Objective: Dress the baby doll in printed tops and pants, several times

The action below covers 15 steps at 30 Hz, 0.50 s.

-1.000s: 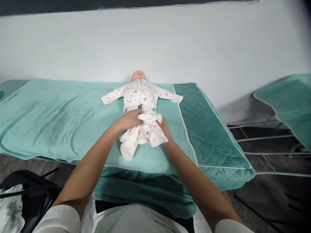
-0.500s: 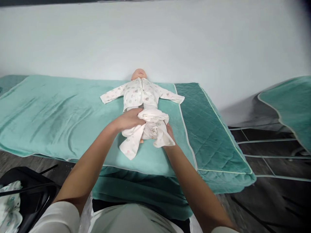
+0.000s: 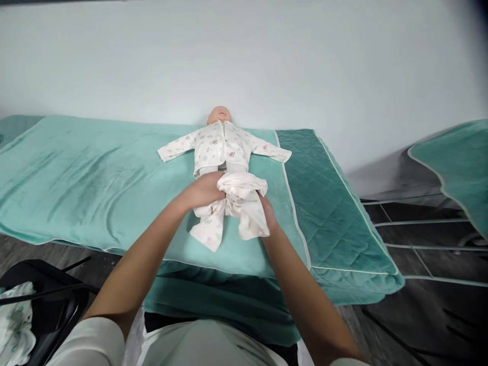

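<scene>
A baby doll (image 3: 219, 115) lies on its back, its head toward the wall, dressed in a white printed baby shirt (image 3: 211, 145) with both sleeves spread out. White printed baby pants (image 3: 246, 195) are bunched around the doll's lower legs, the two pant legs hanging toward me. My left hand (image 3: 206, 188) grips the waistband on the left side, thumb on top. On the opposite side my right hand (image 3: 268, 211) holds the pants, most of its fingers hidden by the cloth. The doll's feet are covered by the fabric.
The doll rests on a green padded mat (image 3: 125, 173) over a quilted bed cover (image 3: 328, 203). A black chair (image 3: 49, 300) at the lower left carries a patterned cloth (image 3: 17, 320). Metal rails (image 3: 427, 221) and another green cover (image 3: 453, 162) stand at right; a white wall is behind.
The pant legs have swung and now hang straighter; the doll's foot that showed below the cloth is covered. Both hands keep their hold, and the right has moved slightly.
</scene>
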Tool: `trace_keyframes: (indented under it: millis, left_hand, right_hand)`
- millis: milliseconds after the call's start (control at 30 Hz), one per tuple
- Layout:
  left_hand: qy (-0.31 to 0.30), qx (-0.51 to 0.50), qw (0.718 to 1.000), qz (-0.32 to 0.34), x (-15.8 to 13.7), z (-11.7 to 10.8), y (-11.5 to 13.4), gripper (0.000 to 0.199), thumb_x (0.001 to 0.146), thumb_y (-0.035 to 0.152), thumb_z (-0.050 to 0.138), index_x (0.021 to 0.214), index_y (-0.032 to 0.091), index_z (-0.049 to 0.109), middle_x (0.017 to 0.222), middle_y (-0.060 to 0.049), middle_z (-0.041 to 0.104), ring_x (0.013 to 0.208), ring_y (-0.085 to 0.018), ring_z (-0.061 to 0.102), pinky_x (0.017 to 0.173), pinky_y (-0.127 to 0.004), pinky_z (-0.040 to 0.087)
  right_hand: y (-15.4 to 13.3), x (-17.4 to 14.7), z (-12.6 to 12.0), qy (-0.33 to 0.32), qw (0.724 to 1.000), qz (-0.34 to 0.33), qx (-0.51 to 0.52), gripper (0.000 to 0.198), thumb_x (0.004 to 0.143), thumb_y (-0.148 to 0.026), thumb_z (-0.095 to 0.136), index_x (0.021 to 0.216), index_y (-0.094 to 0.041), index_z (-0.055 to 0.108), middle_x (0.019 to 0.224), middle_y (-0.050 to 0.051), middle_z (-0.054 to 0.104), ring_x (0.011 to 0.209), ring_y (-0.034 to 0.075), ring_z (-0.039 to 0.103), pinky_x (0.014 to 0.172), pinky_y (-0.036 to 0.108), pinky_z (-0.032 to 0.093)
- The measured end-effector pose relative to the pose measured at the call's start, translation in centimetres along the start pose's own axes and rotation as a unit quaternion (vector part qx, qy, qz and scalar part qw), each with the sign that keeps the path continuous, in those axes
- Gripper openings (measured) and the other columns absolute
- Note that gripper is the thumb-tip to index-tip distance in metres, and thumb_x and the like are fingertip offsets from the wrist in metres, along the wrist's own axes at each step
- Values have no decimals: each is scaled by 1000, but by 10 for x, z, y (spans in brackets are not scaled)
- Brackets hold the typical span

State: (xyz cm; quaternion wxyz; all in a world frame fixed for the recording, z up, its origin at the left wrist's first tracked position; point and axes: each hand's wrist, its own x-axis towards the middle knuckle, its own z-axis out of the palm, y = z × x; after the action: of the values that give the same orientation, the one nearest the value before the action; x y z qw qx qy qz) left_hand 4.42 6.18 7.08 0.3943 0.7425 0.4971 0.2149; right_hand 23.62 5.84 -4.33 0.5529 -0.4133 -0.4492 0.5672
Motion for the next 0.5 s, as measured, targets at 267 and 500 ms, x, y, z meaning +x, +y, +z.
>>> trace_keyframes:
  millis: [267, 500]
  left_hand:
    - [130, 171, 975, -57, 20, 8, -7, 8, 80, 16, 55, 84, 23, 55, 89, -8, 68, 90, -30, 64, 73, -35, 44]
    - [188, 229, 950, -95, 24, 7, -3, 18, 79, 12, 56, 93, 23, 57, 87, -11, 67, 88, -32, 64, 75, -38, 42]
  right_hand:
    - [-1, -2, 12, 72, 995, -2, 64, 44, 73, -45, 79, 111, -24, 70, 122, 6, 75, 116, 29, 69, 105, 46, 54]
    - [9, 19, 6, 56, 994, -89, -25, 35, 81, -44, 76, 110, -24, 71, 120, 4, 75, 118, 25, 66, 109, 43, 50]
